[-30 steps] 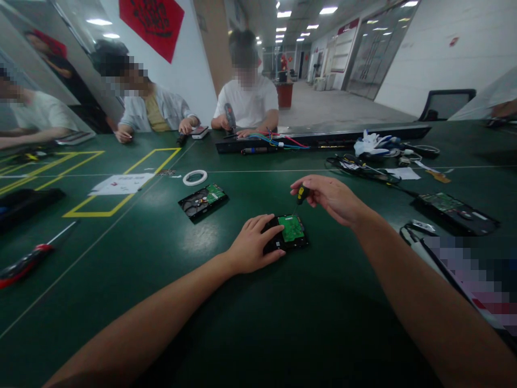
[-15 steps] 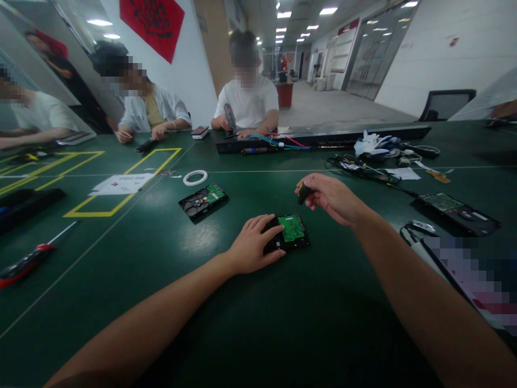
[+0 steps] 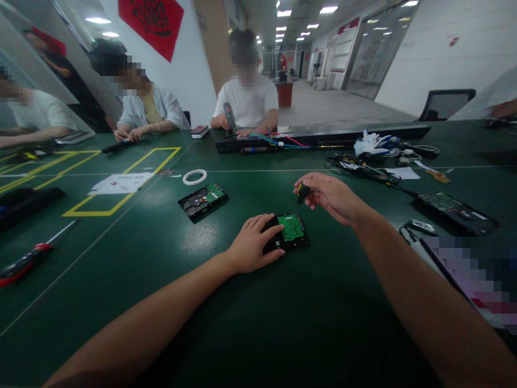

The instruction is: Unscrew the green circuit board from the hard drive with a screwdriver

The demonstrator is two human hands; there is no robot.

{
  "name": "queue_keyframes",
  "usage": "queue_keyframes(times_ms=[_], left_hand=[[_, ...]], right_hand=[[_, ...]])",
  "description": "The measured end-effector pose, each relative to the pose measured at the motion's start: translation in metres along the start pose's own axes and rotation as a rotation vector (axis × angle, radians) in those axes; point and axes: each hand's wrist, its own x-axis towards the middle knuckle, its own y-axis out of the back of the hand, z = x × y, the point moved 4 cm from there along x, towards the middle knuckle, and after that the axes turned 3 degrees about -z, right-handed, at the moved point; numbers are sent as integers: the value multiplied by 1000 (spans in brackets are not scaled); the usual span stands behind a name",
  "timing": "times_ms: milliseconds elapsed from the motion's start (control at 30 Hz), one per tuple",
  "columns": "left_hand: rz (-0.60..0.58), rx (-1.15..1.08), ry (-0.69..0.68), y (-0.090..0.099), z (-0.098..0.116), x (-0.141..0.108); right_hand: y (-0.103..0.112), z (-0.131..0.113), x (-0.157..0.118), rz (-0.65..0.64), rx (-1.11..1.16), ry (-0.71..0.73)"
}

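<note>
A hard drive [image 3: 293,228], black with a green circuit board facing up, lies on the dark green table. My left hand [image 3: 255,243] is over its left part, thumb along the near edge and fingers across the top, holding it down. My right hand [image 3: 329,195] grips a small screwdriver [image 3: 302,192] with a black and yellow handle, pinched between thumb and fingers. It points down over the drive's far right corner; I cannot make out whether the tip touches. Beyond my left hand lies a second hard drive [image 3: 203,201], also circuit-board side up.
A roll of white tape [image 3: 194,177] and a paper sheet [image 3: 121,184] lie further back. At left is a red-and-black screwdriver [image 3: 30,260]. Another drive [image 3: 456,212], cables [image 3: 363,168] and white gloves [image 3: 374,144] are at right. Co-workers sit across the table, one holding a power screwdriver [image 3: 230,117].
My hands and the drive have barely moved. The screwdriver's shaft, faintly visible before, is now hard to make out. A co-worker at back left has shifted both hands and a dark object leftward.
</note>
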Motion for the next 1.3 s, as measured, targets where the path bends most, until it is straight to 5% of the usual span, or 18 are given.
queue_keyframes(times_ms=[1300], left_hand=[[-9,-6,0,-1,-2,0]], right_hand=[[-3,-2,-3,-25,32,-34]])
